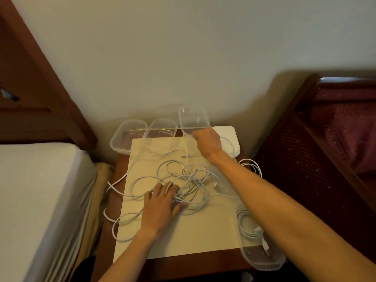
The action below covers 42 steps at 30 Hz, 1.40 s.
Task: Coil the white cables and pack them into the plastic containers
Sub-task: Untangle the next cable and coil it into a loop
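A tangle of white cables (183, 180) sprawls over a cream board (183, 237) on a small wooden table. My left hand (162, 202) lies flat on the tangle with its fingers spread among the loops. My right hand (207, 143) grips the near rim of a clear plastic container (193, 119) and holds it tilted up at the back of the table. Two more clear containers (126, 137) (160, 129) stand at the back left. At the front right, another clear container (262, 255) holds a coiled white cable (248, 224).
A stack of white lids (227, 135) lies at the back right beside my right hand. One cable loop (252, 165) hangs over the table's right edge. A bed with a white sheet (40, 200) flanks the left, a dark wooden chair (325, 149) the right. The wall is close behind.
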Each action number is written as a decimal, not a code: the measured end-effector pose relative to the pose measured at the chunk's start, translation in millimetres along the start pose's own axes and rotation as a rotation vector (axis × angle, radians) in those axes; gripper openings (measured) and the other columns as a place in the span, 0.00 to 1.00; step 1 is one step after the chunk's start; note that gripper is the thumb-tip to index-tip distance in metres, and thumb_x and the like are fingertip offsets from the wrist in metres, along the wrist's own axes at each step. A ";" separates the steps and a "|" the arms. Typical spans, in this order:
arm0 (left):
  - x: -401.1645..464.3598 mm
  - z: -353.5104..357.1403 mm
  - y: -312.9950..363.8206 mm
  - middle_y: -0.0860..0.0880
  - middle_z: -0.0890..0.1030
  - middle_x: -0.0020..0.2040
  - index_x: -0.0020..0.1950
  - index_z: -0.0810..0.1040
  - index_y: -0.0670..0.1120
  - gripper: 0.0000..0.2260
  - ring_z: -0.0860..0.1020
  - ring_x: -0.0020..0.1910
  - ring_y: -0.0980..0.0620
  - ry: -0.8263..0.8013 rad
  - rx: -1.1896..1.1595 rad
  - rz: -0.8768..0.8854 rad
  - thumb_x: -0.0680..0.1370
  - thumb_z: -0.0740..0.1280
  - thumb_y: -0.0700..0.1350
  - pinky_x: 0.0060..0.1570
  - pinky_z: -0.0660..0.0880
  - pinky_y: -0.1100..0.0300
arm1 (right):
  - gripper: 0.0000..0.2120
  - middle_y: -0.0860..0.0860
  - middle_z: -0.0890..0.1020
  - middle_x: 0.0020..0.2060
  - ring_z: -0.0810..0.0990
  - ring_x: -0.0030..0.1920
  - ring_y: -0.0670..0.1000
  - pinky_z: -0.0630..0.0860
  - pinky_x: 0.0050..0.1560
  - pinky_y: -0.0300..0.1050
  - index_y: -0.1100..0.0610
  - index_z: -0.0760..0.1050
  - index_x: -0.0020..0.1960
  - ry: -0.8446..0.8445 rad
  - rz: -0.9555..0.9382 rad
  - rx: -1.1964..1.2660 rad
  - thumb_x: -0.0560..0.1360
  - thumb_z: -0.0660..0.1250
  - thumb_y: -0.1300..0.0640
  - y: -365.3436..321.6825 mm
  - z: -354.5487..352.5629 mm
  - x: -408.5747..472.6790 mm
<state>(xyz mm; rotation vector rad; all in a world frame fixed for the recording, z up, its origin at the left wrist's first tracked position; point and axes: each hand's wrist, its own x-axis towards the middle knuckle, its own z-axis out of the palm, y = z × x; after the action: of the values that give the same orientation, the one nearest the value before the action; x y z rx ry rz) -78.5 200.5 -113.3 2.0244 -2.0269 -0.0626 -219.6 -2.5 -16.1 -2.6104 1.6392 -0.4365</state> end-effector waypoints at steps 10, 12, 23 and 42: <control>24.4 -25.5 1.0 0.54 0.71 0.67 0.65 0.71 0.57 0.23 0.68 0.66 0.49 -0.239 -0.041 -0.049 0.75 0.61 0.66 0.58 0.67 0.46 | 0.10 0.50 0.85 0.43 0.81 0.43 0.53 0.79 0.41 0.49 0.55 0.81 0.51 0.348 -0.144 0.224 0.71 0.69 0.65 -22.0 -88.1 -214.9; 22.8 -32.5 5.5 0.53 0.70 0.69 0.68 0.69 0.57 0.23 0.67 0.67 0.48 -0.289 -0.031 -0.054 0.76 0.62 0.64 0.60 0.67 0.45 | 0.13 0.49 0.83 0.42 0.80 0.41 0.51 0.78 0.38 0.47 0.54 0.81 0.50 0.293 -0.206 0.191 0.67 0.71 0.65 -31.9 -75.9 -258.3; -14.9 -74.7 13.3 0.50 0.64 0.77 0.68 0.74 0.58 0.23 0.60 0.75 0.46 -0.144 -0.191 -0.062 0.74 0.72 0.53 0.70 0.62 0.41 | 0.13 0.43 0.80 0.35 0.76 0.35 0.47 0.70 0.34 0.38 0.49 0.78 0.43 0.017 -0.239 0.098 0.61 0.69 0.62 -39.5 -12.5 -333.4; -18.0 -85.2 41.7 0.53 0.77 0.59 0.59 0.76 0.51 0.12 0.76 0.57 0.51 0.182 -0.364 -0.096 0.77 0.70 0.45 0.52 0.75 0.56 | 0.14 0.44 0.84 0.49 0.81 0.49 0.46 0.80 0.48 0.45 0.51 0.82 0.52 0.078 -0.005 0.248 0.72 0.63 0.51 -21.1 -52.5 -263.6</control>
<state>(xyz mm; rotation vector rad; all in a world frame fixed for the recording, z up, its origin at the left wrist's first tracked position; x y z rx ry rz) -100.4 232.9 -25.0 1.8233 -1.6685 -0.2398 -321.4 247.2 -20.1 -2.4449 1.4902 -0.7014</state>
